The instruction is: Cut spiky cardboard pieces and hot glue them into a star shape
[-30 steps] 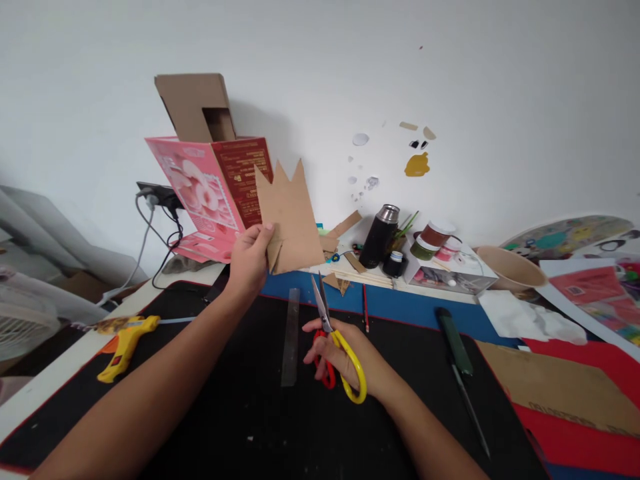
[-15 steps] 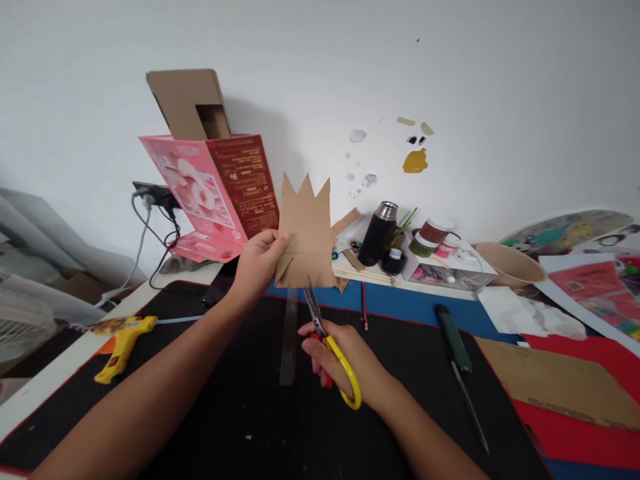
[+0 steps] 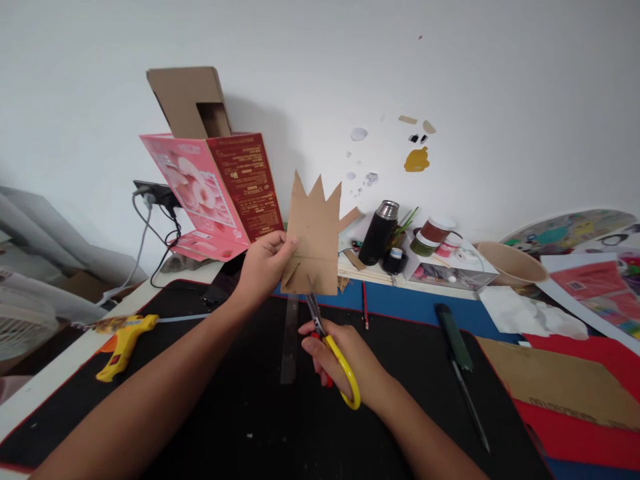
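Note:
My left hand [image 3: 265,263] pinches the left edge of a brown cardboard piece [image 3: 315,230] with three pointed peaks along its top. A crease crosses its lower part, and a small flap stands out at its lower left. My right hand [image 3: 345,360] is closed round the yellow and red handles of the scissors [image 3: 345,373]. The blades point up and overlap the cardboard's bottom edge, slightly apart. Below the cardboard a clear ruler [image 3: 290,343] lies on the black mat [image 3: 225,413].
A yellow glue gun [image 3: 123,347] lies at left. Behind stand a pink box [image 3: 195,187], a black flask [image 3: 379,233] and paint jars [image 3: 434,233]. A red pencil [image 3: 365,303], green cutter [image 3: 454,340], pen [image 3: 470,407] and flat cardboard [image 3: 560,380] lie rightward.
The cardboard piece has shifted a little to the right and tilted slightly clockwise, with my left hand on it. My right hand and the scissors have hardly moved.

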Demonstrator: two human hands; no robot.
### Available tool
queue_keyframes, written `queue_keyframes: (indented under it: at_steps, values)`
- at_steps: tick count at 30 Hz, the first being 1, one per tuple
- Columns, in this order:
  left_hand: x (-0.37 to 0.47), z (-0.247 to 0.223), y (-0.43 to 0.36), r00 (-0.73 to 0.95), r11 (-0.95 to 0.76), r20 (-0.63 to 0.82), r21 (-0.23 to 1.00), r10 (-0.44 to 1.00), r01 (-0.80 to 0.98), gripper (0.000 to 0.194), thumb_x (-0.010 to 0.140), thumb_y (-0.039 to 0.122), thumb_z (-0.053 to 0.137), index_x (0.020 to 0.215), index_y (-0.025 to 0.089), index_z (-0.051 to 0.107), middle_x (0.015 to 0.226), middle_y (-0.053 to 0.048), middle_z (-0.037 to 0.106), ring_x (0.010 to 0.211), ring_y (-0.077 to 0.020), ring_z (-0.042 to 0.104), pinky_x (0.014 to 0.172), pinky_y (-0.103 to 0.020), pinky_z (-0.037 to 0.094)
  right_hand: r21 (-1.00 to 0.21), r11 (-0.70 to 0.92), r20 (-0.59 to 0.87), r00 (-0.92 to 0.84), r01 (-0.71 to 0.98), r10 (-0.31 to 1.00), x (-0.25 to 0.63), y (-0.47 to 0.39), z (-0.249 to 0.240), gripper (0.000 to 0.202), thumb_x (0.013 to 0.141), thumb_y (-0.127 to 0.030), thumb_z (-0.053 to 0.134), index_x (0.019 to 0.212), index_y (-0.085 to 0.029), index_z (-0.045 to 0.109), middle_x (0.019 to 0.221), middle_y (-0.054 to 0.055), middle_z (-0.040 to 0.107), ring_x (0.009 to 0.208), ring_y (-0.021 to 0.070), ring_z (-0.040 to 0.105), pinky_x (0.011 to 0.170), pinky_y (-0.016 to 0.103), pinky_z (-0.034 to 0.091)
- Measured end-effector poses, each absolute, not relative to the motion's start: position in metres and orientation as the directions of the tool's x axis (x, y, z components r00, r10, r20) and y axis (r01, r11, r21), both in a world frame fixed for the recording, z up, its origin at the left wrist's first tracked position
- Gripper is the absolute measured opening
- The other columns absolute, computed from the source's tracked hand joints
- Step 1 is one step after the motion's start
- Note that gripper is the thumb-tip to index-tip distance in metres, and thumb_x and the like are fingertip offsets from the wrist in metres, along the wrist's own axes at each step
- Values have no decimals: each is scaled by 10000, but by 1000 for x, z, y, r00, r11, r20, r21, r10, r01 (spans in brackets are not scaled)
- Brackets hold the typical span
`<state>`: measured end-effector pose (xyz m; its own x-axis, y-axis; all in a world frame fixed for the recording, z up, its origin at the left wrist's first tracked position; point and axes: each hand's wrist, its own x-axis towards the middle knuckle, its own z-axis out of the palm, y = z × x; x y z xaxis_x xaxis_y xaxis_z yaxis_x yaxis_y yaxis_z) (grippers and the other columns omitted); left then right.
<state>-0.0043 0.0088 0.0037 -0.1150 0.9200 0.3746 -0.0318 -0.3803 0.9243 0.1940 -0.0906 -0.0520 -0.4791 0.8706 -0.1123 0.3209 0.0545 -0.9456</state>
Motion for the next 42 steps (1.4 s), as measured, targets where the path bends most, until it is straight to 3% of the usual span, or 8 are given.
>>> queue_keyframes:
  at_steps: [14,42]
  values:
    - [-5,3,7,-133,-392,386,919,913,-27,333,851,466,798,722,209,629,689,-5,617,622,-159,542,585,-270,407,-945,73,-93,-477,318,874,194,-91,-53,476,1018,-622,624,1226,-203,711,625,-38,628,466,127,617,471,215,471]
    - [-3,5,4,-149,-395,388,919,910,-20,336,838,436,815,691,218,606,639,12,549,570,-145,470,543,-271,342,-956,41,-106,-472,291,875,195,-90,-57,519,1006,-667,616,1238,-211,701,624,-42,624,463,131,622,461,214,476]
